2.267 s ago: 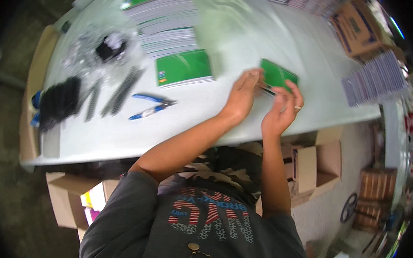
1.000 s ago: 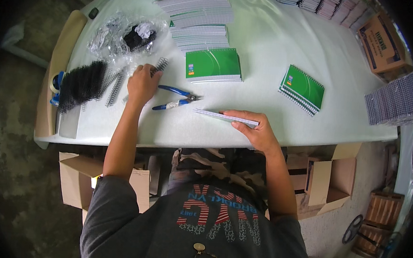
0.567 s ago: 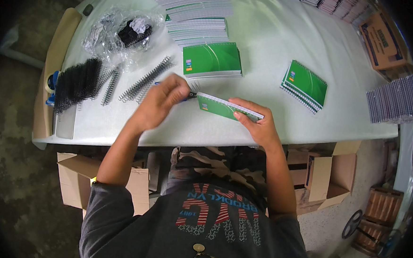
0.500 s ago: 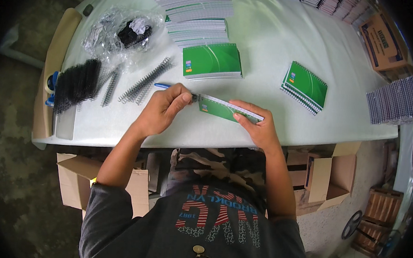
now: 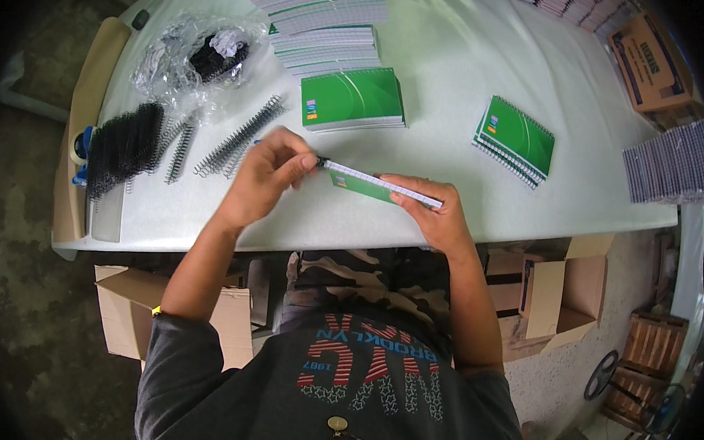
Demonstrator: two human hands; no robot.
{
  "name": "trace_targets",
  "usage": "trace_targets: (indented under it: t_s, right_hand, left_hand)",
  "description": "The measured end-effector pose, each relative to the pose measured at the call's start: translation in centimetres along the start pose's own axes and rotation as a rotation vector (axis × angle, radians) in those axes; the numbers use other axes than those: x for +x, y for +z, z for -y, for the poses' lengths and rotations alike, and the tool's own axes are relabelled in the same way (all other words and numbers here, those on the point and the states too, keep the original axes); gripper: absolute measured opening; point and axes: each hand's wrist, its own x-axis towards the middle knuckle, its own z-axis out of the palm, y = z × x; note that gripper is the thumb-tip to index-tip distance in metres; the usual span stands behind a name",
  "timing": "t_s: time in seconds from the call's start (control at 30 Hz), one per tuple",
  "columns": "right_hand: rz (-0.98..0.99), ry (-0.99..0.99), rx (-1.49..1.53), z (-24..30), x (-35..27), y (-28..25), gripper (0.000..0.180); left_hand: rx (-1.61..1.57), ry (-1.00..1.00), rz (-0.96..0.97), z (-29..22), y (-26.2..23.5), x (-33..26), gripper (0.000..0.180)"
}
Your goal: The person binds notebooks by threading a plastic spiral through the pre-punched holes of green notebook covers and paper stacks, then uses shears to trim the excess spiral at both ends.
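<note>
My right hand point(image 5: 430, 217) grips a thin green notebook point(image 5: 362, 186) tilted on edge above the white table point(image 5: 457, 81), its white page edge facing up. My left hand point(image 5: 268, 174) is pinched at the notebook's left end, where a dark spiral tip shows. Loose black spiral coils point(image 5: 236, 136) lie just left of my left hand. A stack of green notebooks point(image 5: 351, 99) sits behind my hands, and bound green spiral notebooks point(image 5: 516, 140) lie to the right.
A bundle of black coils point(image 5: 123, 148) and a clear plastic bag point(image 5: 189, 49) lie at the left. Page stacks point(image 5: 324, 17) sit at the back, grey stacks point(image 5: 671, 163) at right. Cardboard boxes point(image 5: 557, 289) stand under the table; another box point(image 5: 648, 65) is back right.
My left hand reached to the coils at the left, then came back to the notebook's left end. My right hand lifted the notebook off the table edge and tilted it.
</note>
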Motion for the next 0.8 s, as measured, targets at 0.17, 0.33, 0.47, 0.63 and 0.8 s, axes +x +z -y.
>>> trace_targets:
  t_s: [0.17, 0.33, 0.47, 0.63, 0.8]
  right_hand:
    - [-0.012, -0.009, 0.011, 0.0, -0.1, 0.1, 0.027]
    - [0.025, -0.014, -0.010, 0.4, 0.0, 0.2, 0.027]
    - [-0.006, -0.051, -0.045, 0.1, -0.2, 0.4, 0.027]
    - [-0.005, -0.099, -0.171, 0.5, -0.5, 0.8, 0.029]
    - [-0.030, -0.148, -0.192, 0.2, -0.9, 1.3, 0.030]
  left_hand:
    - [0.481, 0.277, 0.072, -3.4, -0.2, -0.1, 0.014]
    - [0.716, 0.365, 0.202, -3.8, -0.7, 0.5, 0.026]
    - [1.016, 0.550, 0.086, -4.2, 0.3, 0.3, 0.024]
    - [1.201, 0.597, 0.045, -5.3, 1.7, 0.4, 0.025]
    - [1.256, 0.566, 0.217, -4.9, 0.7, -0.2, 0.027]
